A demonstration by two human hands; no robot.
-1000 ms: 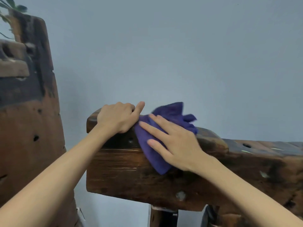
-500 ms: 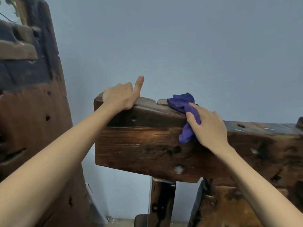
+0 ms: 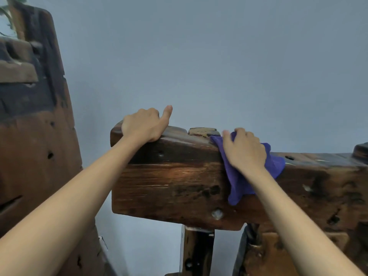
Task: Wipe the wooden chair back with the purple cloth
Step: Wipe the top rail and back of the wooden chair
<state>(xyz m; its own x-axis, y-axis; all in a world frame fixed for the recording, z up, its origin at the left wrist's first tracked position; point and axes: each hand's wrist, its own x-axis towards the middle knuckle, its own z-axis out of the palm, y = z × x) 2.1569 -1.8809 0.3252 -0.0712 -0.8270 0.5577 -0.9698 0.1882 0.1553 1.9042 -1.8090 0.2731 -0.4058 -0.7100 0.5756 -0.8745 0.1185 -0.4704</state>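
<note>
The wooden chair back [image 3: 171,184] is a thick, dark, weathered beam running from the middle to the right edge. The purple cloth [image 3: 237,186] is draped over its top edge and hangs down the front face. My right hand [image 3: 244,149] lies on top of the cloth, fingers curled over the beam's top, pressing the cloth to the wood. My left hand [image 3: 144,125] grips the beam's left end from above, thumb sticking up, holding no cloth.
A tall dark wooden slab [image 3: 35,136] stands at the left, close to my left arm. A grey-blue wall [image 3: 219,56] is right behind the beam. A wooden post [image 3: 196,251] and other chair parts sit under the beam.
My right hand and the cloth slid to the right along the beam's top, away from my left hand. More cloth now hangs down the front. My left hand stayed put.
</note>
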